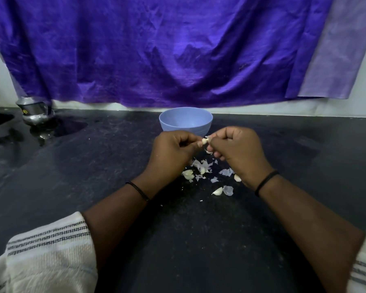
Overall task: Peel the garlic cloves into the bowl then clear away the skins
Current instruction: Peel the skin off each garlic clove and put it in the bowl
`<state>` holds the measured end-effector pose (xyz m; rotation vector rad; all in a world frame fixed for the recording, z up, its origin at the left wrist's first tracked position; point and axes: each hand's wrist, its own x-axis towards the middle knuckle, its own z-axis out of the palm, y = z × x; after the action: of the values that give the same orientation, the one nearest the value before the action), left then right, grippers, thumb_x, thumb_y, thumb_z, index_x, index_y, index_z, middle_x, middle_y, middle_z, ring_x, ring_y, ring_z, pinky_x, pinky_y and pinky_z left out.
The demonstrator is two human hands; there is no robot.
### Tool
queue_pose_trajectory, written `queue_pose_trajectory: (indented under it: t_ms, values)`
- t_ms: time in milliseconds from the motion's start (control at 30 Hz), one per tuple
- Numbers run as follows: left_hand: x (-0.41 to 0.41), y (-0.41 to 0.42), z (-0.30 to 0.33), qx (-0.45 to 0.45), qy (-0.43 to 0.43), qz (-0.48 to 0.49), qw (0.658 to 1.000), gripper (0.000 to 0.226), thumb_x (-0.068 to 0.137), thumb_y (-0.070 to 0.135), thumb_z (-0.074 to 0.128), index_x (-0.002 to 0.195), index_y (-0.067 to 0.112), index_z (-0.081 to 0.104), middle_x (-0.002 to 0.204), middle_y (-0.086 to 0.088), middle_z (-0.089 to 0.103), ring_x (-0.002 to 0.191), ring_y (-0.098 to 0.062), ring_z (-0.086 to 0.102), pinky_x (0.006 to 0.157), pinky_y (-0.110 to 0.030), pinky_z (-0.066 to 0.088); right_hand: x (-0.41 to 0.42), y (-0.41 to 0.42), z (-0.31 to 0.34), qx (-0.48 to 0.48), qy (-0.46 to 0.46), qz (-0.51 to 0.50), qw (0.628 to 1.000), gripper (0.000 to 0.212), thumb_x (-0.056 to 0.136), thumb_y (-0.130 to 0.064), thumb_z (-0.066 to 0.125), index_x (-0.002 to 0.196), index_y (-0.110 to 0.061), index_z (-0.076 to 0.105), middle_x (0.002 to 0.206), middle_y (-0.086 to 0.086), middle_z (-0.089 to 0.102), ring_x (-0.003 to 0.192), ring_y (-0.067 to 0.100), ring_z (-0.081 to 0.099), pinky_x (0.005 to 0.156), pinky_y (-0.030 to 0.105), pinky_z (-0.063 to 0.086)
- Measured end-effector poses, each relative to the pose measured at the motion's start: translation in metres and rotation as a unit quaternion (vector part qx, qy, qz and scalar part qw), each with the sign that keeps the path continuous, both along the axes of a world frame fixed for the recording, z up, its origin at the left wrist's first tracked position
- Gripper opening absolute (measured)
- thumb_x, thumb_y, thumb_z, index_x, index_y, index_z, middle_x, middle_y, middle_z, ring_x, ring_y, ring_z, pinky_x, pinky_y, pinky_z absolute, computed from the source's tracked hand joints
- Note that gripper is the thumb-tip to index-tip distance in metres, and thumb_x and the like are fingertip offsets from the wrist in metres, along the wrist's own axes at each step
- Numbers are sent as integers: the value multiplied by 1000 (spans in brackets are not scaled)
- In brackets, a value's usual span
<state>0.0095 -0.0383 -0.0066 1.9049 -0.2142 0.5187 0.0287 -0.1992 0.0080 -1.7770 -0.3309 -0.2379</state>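
A light blue bowl point(185, 121) stands on the dark counter just beyond my hands. My left hand point(172, 150) and my right hand point(238, 152) meet in front of it, both with curled fingers pinching one small garlic clove point(204, 141) between the fingertips. Below them lies a scatter of thin white garlic skins point(203, 166) mixed with whole cloves, one point(188, 174) under the left hand, one point(217, 191) nearer me and one point(237, 178) half hidden by my right wrist. The bowl's inside bottom is hidden from here.
A shiny metal vessel point(35, 112) stands at the far left of the black counter point(93, 176), beside a wet patch. A purple cloth point(167, 56) hangs over the wall behind the bowl.
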Motion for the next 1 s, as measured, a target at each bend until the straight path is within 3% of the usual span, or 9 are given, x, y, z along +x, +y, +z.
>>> queue_pose_trajectory:
  t_ms: [67, 167, 367, 500, 700, 1000]
  values:
    - [-2, -2, 0, -27, 25, -25, 999, 7, 89, 10, 72, 89, 15, 77, 62, 3, 71, 47, -8, 60, 47, -22, 46, 0, 1, 0, 0, -2, -2, 1000, 8, 85, -6, 67, 80, -8, 73, 67, 3, 73, 55, 5, 59, 52, 18, 47]
    - [-1, -2, 0, -68, 49, -41, 996, 7, 90, 14, 71, 92, 11, 77, 73, -12, 74, 54, -22, 62, 47, -28, 45, 1, 0, 0, -4, -5, 1, 1000, 9, 85, -5, 67, 80, -7, 73, 67, 4, 73, 55, 6, 59, 54, 19, 48]
    - [0, -1, 2, -90, 49, -42, 994, 9, 91, 10, 69, 93, 4, 75, 79, -10, 76, 53, -20, 64, 43, -27, 46, 0, 1, 1, -5, -6, 15, 1000, 8, 86, -5, 66, 82, -8, 73, 71, 5, 74, 57, 4, 61, 56, 17, 49]
    - [-1, -1, 3, -104, 60, -47, 992, 12, 93, 10, 65, 91, 3, 75, 80, -17, 74, 58, -30, 64, 47, -30, 46, -2, 3, 1, 4, 0, 30, 1000, 9, 86, -4, 66, 81, -10, 72, 70, 2, 74, 58, 4, 62, 56, 18, 48]
    - [2, -1, 3, -148, 76, -81, 983, 13, 91, 4, 66, 98, -5, 72, 84, -19, 74, 54, -19, 64, 41, -23, 45, -1, 1, 1, 6, 11, 42, 999, 8, 88, -5, 65, 84, -8, 72, 74, 5, 75, 60, 5, 62, 57, 18, 49]
    - [5, 4, 4, -208, 91, -99, 969, 13, 94, 4, 60, 91, -3, 71, 89, -26, 70, 51, -16, 57, 42, -22, 42, -2, 2, 1, 13, 2, 45, 999, 9, 89, -4, 64, 85, -9, 71, 70, -1, 73, 59, 0, 62, 56, 14, 47]
